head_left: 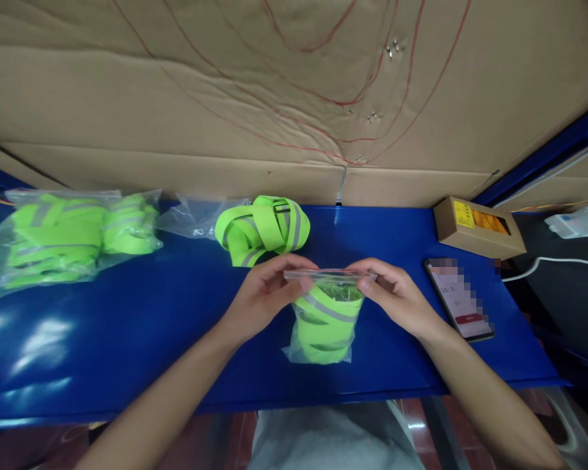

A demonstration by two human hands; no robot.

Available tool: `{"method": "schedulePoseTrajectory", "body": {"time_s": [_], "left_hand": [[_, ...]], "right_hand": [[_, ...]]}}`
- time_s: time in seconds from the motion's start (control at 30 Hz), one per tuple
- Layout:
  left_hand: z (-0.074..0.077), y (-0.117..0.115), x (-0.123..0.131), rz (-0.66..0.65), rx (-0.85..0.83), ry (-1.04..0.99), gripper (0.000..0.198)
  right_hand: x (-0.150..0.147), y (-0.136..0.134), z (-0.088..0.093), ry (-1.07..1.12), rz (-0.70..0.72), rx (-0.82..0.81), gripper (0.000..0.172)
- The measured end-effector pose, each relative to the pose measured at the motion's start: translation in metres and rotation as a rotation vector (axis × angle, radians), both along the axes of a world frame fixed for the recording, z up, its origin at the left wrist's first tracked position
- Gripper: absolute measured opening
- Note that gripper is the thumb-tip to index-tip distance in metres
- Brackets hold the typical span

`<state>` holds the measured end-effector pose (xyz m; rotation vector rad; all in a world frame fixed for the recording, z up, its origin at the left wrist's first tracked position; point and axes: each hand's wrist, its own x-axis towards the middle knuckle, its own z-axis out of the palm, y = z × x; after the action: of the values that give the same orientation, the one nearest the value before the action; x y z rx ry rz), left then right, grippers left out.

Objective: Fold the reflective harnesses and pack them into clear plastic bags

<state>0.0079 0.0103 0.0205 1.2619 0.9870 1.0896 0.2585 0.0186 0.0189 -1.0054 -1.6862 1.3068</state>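
Note:
Between my hands is a clear zip bag (323, 320) packed with a folded neon-yellow reflective strap with grey stripes. My left hand (274, 287) pinches the left end of the bag's zip edge, thumb in front and fingers behind. At the right end, my right hand (389, 290) grips the same edge in the same way. The bag's top edge runs straight between the two thumbs. Just behind my left hand, a loose bundle of reflective strap (264, 228) lies coiled on the blue table (176, 339).
Bagged reflective straps (59, 235) lie at the left, with a flat clear bag (196, 215) beside them. A phone (457, 297) rests to the right, below a small cardboard box (477, 225). A cardboard wall (225, 85) with red wires closes off the back.

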Motion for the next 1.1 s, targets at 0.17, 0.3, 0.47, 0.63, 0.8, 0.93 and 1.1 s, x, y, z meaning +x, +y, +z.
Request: {"method": "schedulePoseTrajectory", "body": {"time_s": [0.17, 0.3, 0.47, 0.63, 0.8, 0.93, 1.1], "left_hand": [[0.007, -0.004, -0.001, -0.115, 0.061, 0.008, 0.015], [0.011, -0.01, 0.0, -0.262, 0.105, 0.017, 0.02], [0.014, -0.018, 0.005, -0.326, 0.105, 0.041, 0.018], [0.009, -0.02, 0.008, -0.317, 0.027, -0.022, 0.018], [0.004, -0.02, 0.012, -0.336, -0.095, -0.086, 0.021], [0.001, -0.018, 0.015, -0.331, -0.166, -0.149, 0.02], [-0.006, -0.018, 0.019, -0.334, -0.197, -0.159, 0.019]], "right_hand": [[0.011, 0.0, 0.012, -0.1, 0.021, 0.042, 0.029], [0.027, -0.003, 0.027, -0.229, 0.299, 0.024, 0.02], [0.03, -0.009, 0.033, -0.284, 0.278, 0.139, 0.017], [0.024, -0.01, 0.032, -0.311, 0.257, 0.188, 0.015], [0.02, -0.012, 0.031, -0.305, 0.232, 0.208, 0.011], [0.02, -0.013, 0.03, -0.328, 0.244, 0.194, 0.021], [0.016, -0.012, 0.029, -0.335, 0.252, 0.22, 0.014]]}}
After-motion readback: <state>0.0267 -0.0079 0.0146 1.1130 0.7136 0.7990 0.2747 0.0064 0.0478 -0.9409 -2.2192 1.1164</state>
